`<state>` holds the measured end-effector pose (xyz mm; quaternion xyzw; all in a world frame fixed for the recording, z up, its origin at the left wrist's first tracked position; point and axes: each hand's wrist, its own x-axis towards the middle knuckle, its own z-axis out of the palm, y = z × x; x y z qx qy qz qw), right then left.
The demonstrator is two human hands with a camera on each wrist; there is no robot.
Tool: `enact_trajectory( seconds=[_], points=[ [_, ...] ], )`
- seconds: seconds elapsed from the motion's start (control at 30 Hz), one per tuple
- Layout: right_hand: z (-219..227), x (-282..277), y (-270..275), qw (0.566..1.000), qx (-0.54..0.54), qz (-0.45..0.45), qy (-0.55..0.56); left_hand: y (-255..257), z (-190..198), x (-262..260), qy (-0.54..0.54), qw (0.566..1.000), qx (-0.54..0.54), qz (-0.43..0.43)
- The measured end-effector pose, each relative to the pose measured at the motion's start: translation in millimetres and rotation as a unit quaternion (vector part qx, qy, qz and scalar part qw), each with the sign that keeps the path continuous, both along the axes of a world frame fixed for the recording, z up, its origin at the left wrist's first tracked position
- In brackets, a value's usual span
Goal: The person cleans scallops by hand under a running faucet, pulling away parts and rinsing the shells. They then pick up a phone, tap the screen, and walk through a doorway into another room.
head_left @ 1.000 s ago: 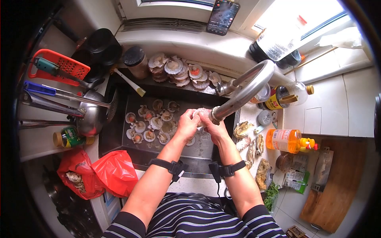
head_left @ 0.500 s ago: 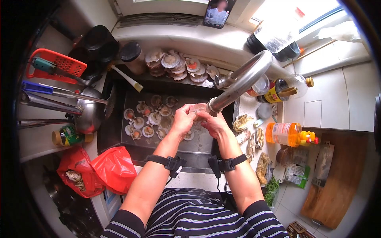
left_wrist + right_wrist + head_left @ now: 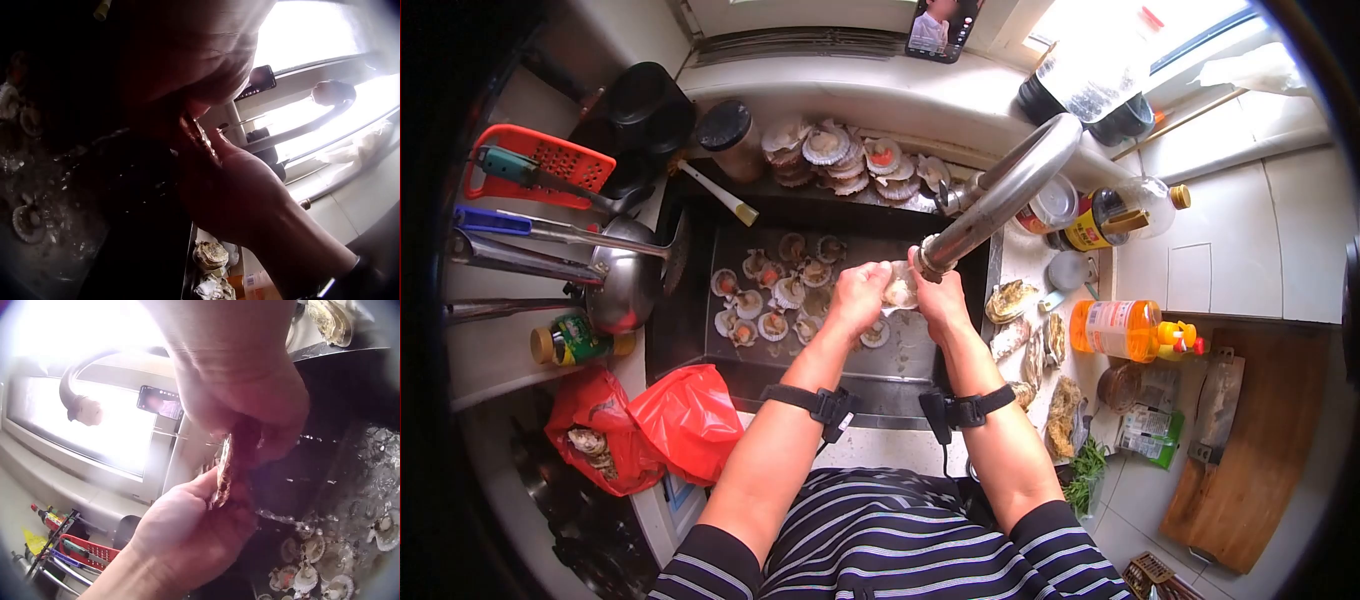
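Head view: scallop shell pinched in both hands at the faucet

Scallop shell (image 3: 900,287) is mid-frame, over the sink (image 3: 865,398), just beside the faucet (image 3: 1040,155) mouth. Left hand (image 3: 859,299) pinches one side, thumb and fingers closed on it; right hand (image 3: 941,302) pinches the other. Pale flesh sits in the shell. Both wrist views show it nearly edge-on between the hands; drops of water in the air nearby.

Scallops (image 3: 788,292) lie spread on the sink floor, left of the hands in frame. Stacked scallops (image 3: 827,146) line the ledge behind, upper centre. Brush (image 3: 718,192) rests at the sink's upper-left corner, bristles over the basin. Oysters (image 3: 1011,301) sit on the counter, right of the sink. Phone (image 3: 940,28) at top of frame, screen lit.
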<state>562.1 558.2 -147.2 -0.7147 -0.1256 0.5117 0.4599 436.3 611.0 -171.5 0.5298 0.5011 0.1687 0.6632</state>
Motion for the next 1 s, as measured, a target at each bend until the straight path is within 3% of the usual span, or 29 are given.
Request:
enact_trajectory(
  seconds=[0.13,0.2,0.43,0.57,0.63,0.73,0.9,1.0],
  points=[
    [4,5,-6,0.996,0.026,0.007,0.089,-1,2,-3,-0.135,0.985,-0.088,0.056],
    [-2,8,-9,0.996,0.042,0.009,0.082,-1,4,-4,-0.189,0.971,-0.124,0.074],
    [-9,6,-19,0.996,0.064,0.027,0.054,-3,6,0,-0.193,0.976,-0.074,0.068],
    [-15,4,-21,0.981,0.159,0.035,-0.107,-2,4,-2,-0.204,0.976,-0.041,0.058],
    [-18,3,-23,0.938,0.231,0.067,-0.25,-2,2,-4,-0.204,0.977,-0.032,0.045],
    [-13,5,-26,0.88,0.241,0.182,-0.367,-3,23,-8,-0.183,0.982,-0.049,0.026],
    [-14,10,-31,0.874,0.222,0.265,-0.341,-2,27,-21,-0.166,0.976,-0.138,0.013],
    [-7,-1,-36,0.862,0.225,0.252,-0.377,-9,9,-27,-0.186,0.958,-0.207,0.068]
  ],
)
